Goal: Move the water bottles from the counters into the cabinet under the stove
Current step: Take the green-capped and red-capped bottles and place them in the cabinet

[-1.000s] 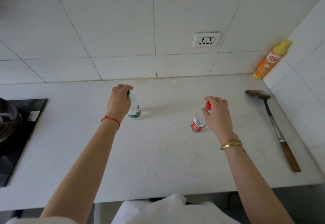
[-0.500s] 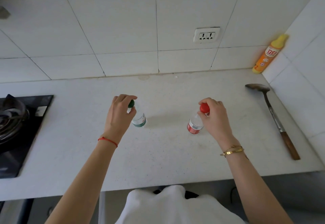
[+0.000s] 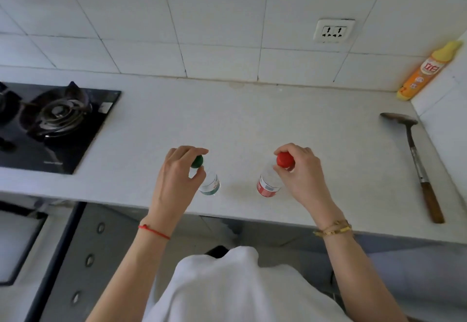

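My left hand (image 3: pixel 177 182) grips the green cap of a clear water bottle with a green label (image 3: pixel 211 186). My right hand (image 3: pixel 303 177) pinches the red cap of a second clear water bottle with a red label (image 3: pixel 267 186). Both bottles hang upright over the front part of the white counter (image 3: pixel 252 124), close to its edge. Whether their bases touch the counter I cannot tell. The black gas stove (image 3: pixel 50 122) is set in the counter at the left. Below it a grey cabinet front (image 3: pixel 83 258) with round holes shows.
A metal spatula with a wooden handle (image 3: pixel 417 165) lies along the counter's right side. An orange and yellow bottle (image 3: pixel 427 71) leans in the back right corner. A wall socket (image 3: pixel 333 31) sits on the tiled wall. My white shirt fills the bottom middle.
Both hands have drawn the bottles back toward the counter's front edge. The view has shifted back and left, so the stove and the cabinet below it now show.
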Demonstrator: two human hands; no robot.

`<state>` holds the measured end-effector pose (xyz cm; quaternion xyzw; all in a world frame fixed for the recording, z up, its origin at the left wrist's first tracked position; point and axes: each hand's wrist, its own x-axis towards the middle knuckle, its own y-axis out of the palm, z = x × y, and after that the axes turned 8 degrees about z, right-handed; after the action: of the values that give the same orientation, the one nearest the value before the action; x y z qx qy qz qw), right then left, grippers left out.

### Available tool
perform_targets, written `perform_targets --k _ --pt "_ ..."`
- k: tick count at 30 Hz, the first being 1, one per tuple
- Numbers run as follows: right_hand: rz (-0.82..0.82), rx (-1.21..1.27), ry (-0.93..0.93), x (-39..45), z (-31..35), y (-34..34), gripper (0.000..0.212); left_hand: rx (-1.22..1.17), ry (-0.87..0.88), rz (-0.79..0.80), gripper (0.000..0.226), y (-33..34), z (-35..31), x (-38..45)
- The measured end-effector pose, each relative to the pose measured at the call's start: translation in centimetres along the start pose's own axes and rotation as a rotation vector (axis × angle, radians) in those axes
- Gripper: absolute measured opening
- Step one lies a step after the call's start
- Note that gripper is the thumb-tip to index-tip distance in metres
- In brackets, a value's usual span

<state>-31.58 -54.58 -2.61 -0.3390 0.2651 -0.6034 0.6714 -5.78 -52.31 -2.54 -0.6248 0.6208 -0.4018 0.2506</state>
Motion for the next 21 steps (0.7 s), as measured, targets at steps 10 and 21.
perform_targets --k 10,21 --pt "0.242 0.041 -0.237 -8.2 2.0 0.9 0.026 0.036 -0.333 -0.170 0.037 0.0 -4.9 -16.1" --pt "0.597 0.027 -0.562 -17.7 7.9 5.9 0.028 0.087 -0.703 -0.361 0.034 -1.5 -8.5 -35.0"
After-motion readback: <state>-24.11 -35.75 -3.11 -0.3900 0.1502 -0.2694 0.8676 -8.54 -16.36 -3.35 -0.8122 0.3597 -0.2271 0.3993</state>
